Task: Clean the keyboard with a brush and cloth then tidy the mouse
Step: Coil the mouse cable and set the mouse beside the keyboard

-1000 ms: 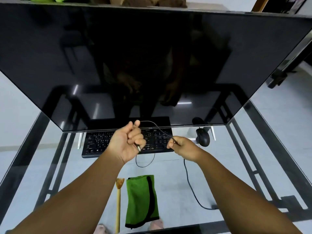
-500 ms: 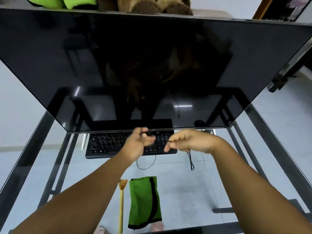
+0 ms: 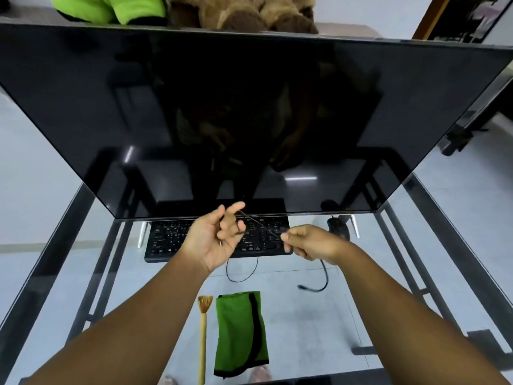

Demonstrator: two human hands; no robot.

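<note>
A black keyboard (image 3: 169, 240) lies on the glass desk under the monitor's lower edge. To its right sits the black mouse (image 3: 338, 228). Its thin black cable (image 3: 261, 225) stretches, blurred, between my two hands above the keys. My left hand (image 3: 215, 240) is palm up with the fingers partly spread; the cable crosses them and a loop (image 3: 241, 273) hangs below. My right hand (image 3: 311, 241) pinches the cable, whose free end (image 3: 304, 287) dangles beneath it. A wooden brush (image 3: 204, 332) and a green cloth (image 3: 240, 332) lie near the front edge.
A large dark monitor (image 3: 249, 112) leans over the back of the glass desk (image 3: 374, 301), close above the hands. Black metal frame bars run under the glass on both sides. Green and brown plush items sit behind the monitor's top edge.
My hands came together over the keyboard and have drawn apart again. My left hand has turned palm up and spread its fingers. The cable's free end has been pulled up from the desk's front right.
</note>
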